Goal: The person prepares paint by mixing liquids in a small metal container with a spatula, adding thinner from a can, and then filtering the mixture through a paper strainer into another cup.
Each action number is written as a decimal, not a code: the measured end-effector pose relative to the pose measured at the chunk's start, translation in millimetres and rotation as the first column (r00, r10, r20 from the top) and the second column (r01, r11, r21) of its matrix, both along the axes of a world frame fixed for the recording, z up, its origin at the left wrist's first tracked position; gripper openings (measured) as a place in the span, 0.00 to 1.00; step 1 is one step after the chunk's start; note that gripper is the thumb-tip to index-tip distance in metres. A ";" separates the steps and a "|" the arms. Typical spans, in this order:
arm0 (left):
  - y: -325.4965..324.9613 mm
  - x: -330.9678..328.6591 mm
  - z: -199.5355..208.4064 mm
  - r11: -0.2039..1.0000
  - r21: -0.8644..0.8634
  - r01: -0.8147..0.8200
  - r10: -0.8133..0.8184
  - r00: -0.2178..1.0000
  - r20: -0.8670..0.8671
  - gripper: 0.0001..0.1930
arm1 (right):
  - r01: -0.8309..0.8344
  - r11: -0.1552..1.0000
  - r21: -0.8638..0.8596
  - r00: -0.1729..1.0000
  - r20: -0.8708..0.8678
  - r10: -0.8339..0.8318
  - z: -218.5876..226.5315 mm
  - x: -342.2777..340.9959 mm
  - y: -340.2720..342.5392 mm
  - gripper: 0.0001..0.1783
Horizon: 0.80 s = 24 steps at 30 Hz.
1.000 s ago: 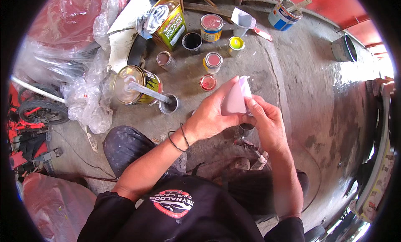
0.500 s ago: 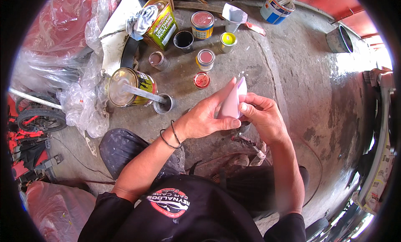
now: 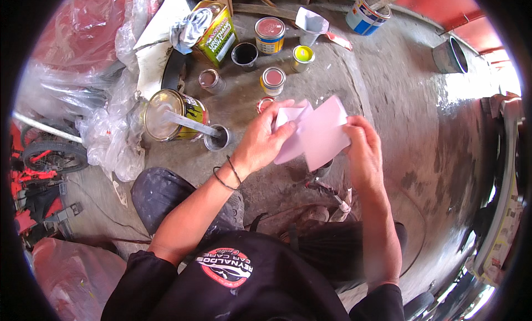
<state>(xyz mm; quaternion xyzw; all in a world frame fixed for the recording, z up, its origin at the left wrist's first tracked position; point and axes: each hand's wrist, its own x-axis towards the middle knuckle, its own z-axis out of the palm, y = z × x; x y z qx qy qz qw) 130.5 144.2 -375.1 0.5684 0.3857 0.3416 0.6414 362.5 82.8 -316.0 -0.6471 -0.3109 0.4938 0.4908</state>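
Observation:
A pale pinkish-white sheet of paper (image 3: 326, 131), creased and spread into two panels, is held up in front of me over the floor. My left hand (image 3: 265, 135) pinches its left panel between thumb and fingers. At the right edge, my right hand (image 3: 363, 143) grips the other panel with thumb and bent fingers. Just past my left fingers, a small tin with a red top (image 3: 265, 103) is partly covered. Beneath the paper, a dark cup-shaped thing (image 3: 323, 170) is mostly hidden, with metal parts below it.
Paint tins (image 3: 273, 80), a dark-filled cup (image 3: 244, 54) and a yellow-green cup (image 3: 302, 57) stand ahead. A stir stick (image 3: 191, 123) spans a large can (image 3: 164, 116) and a grey cup (image 3: 216, 138). Plastic sheeting (image 3: 105, 138) lies left; a bucket (image 3: 450, 56) stands far right.
The paper, folded into a narrow cone shape before, is now opened out flat. My hands have moved apart, the right one to the right and the left one slightly left.

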 end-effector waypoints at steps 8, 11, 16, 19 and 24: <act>34.9 -16.4 -3.8 0.953 -0.196 -0.233 0.238 0.971 0.004 0.20 | 0.235 0.961 0.147 0.969 -0.113 -0.220 19.5 30.5 24.3 0.12; 39.5 -23.9 -13.3 0.782 -0.623 0.038 0.279 0.871 0.403 0.30 | 0.241 0.958 0.155 0.967 -0.117 -0.224 14.9 32.0 20.3 0.13; 63.1 -28.3 4.1 0.753 -0.636 0.172 0.297 0.773 0.560 0.29 | 0.235 0.958 0.166 0.967 -0.136 -0.213 20.9 29.8 3.7 0.12; 109.1 -47.2 23.4 0.908 -0.418 0.029 0.117 0.940 0.320 0.26 | 0.238 0.955 0.175 0.966 -0.146 -0.214 33.9 35.3 -8.2 0.11; 194.9 -163.8 33.8 0.786 0.494 -0.371 0.602 0.640 -0.477 0.37 | 0.236 0.956 0.173 0.968 -0.127 -0.216 37.7 51.8 -27.0 0.10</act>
